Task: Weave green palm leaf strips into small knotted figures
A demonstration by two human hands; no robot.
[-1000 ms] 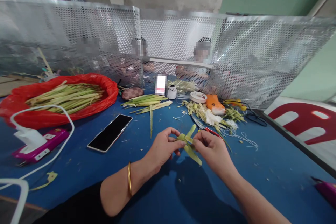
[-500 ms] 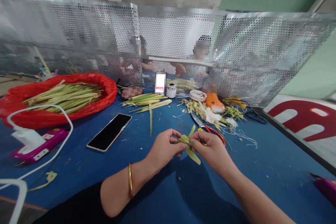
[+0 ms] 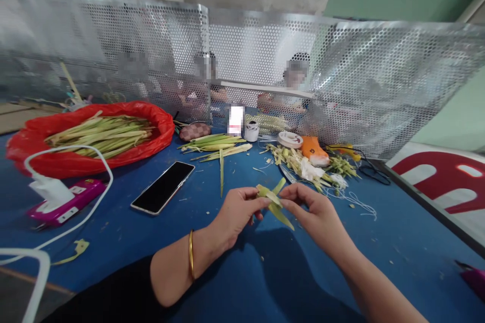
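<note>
As it slants diagonally, the long leaf tail (image 3: 281, 217) points near-right.

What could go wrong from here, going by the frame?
1. The green leaf strips look thin and sit at the fingertips of the left hand, so they might slip or split.
2. A metal blade lies just beyond the right hand; reaching forward could risk a nick.
3. The white cable loops loosely over the blue table; the left sleeve might snag it.
</note>
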